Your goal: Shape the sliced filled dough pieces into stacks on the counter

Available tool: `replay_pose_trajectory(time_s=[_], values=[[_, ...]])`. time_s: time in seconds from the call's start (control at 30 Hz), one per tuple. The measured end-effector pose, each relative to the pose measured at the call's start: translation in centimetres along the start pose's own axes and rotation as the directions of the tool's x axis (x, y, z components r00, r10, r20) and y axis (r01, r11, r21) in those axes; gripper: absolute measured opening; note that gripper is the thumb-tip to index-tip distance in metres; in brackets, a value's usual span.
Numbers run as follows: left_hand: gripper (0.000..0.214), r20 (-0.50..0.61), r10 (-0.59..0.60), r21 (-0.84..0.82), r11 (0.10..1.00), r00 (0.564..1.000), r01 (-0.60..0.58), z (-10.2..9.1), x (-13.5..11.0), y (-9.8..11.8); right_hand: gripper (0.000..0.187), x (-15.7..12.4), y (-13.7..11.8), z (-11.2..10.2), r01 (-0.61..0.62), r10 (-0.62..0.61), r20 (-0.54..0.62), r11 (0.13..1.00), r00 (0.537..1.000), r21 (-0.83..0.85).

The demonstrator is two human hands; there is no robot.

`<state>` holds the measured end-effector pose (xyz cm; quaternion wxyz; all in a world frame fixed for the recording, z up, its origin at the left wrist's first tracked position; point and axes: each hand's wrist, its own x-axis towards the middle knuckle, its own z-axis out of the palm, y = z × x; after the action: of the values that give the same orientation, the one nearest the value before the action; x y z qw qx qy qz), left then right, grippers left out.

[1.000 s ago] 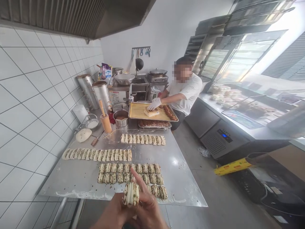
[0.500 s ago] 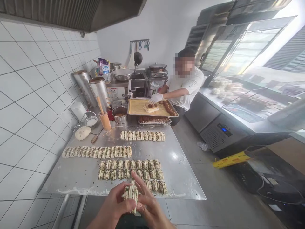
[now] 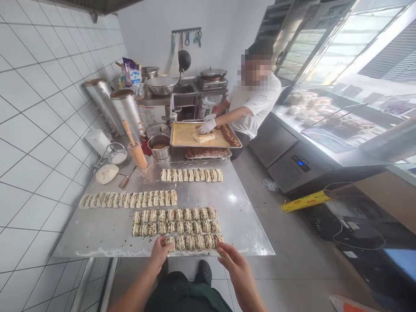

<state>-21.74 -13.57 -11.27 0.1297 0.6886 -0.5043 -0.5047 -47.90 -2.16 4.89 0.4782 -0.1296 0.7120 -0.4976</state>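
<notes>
Cut dough rolls with a dark green filling lie in rows on a stainless steel table [image 3: 81,236]. The nearest row [image 3: 195,242] runs along the table's front edge. My left hand [image 3: 160,253] is at that row's left end, its fingertips touching the end roll [image 3: 170,243]. My right hand [image 3: 234,262] is at the row's right end, fingers apart, holding nothing. Two further rows [image 3: 175,221] lie just behind it. Farther off are a long row [image 3: 128,199] and a shorter one [image 3: 191,175]. The underside of the nearest row is hidden.
A co-worker [image 3: 250,99] in white gloves presses a stack of dough on a yellow-lined tray [image 3: 203,135] at the far end. Near it stand a steel bowl of brown paste [image 3: 159,146], a dough lump [image 3: 106,174] and a rolling pin [image 3: 128,133]. A tiled wall runs along the left.
My hands have parted and dropped lower. The dough piece they held together now lies at the left end of the nearest row. The co-worker's gloved hand has moved on the stack.
</notes>
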Motion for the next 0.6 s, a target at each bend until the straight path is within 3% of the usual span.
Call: replay_pose_trajectory(time_s=[0.2,0.3,0.37,0.43,0.53,0.6], values=[[0.040,-0.039,0.122,0.271,0.957,0.992,-0.107,1.3,0.5,-0.3,0.056,-0.2,0.9,0.3,-0.037,0.037,-0.001,0.999,0.999,0.000],[0.031,-0.055,0.177,0.387,0.911,0.983,-0.143,1.2,0.0,0.7,0.060,0.5,1.8,-0.5,-0.069,0.069,-0.037,0.998,0.997,-0.005],[0.031,-0.074,0.242,0.457,0.871,0.968,-0.183,0.8,1.1,3.0,0.063,1.1,2.6,-1.3,-0.084,0.085,-0.066,0.996,0.994,0.010],[0.035,-0.053,0.335,0.508,0.820,0.941,-0.263,0.1,3.9,6.4,0.065,1.6,3.3,-2.0,-0.095,0.098,-0.098,0.995,0.990,0.037],[0.032,0.026,0.455,0.559,0.731,0.890,-0.391,-0.6,10.6,12.6,0.066,1.9,4.2,-2.9,-0.122,0.131,-0.150,0.990,0.980,0.065],[0.037,0.051,0.467,0.593,0.697,0.883,-0.403,-0.6,15.1,16.0,0.067,1.9,4.8,-3.3,-0.139,0.148,-0.161,0.988,0.976,0.067]])
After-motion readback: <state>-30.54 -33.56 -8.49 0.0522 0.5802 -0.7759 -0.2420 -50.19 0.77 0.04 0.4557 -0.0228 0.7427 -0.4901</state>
